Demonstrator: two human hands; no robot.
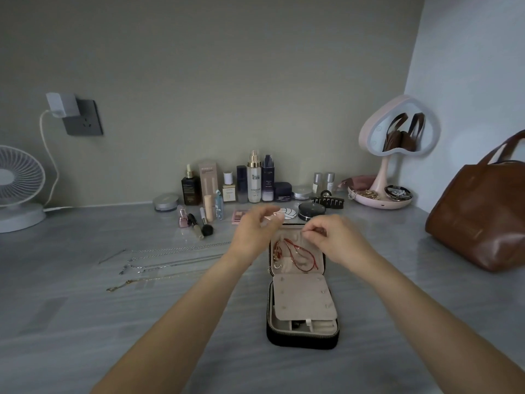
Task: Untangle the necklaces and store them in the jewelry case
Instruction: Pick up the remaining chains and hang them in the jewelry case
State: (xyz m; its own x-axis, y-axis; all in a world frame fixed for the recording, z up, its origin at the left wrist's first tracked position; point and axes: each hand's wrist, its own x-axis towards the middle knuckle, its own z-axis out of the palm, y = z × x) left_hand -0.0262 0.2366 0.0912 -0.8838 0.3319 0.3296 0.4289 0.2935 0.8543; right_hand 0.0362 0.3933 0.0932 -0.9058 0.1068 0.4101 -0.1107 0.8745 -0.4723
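A black zip jewelry case (302, 338) lies open on the grey table, its beige flap (302, 297) folded over the near half. Red cord necklaces (295, 255) and small pieces lie in the far half. Several thin chains (170, 260) are stretched out side by side on the table to the left. Both hands hover over the case's far end. My left hand (255, 230) is blurred with its fingers curled. My right hand (331, 237) pinches something very fine at its fingertips; what it is cannot be made out.
Cosmetic bottles (254, 177), brushes, compacts and a black hair claw (326, 201) line the back wall. A heart-shaped mirror stand (397, 132) holds jewelry in its tray. A brown handbag (483, 214) sits at the right, a white fan (17, 189) at the left.
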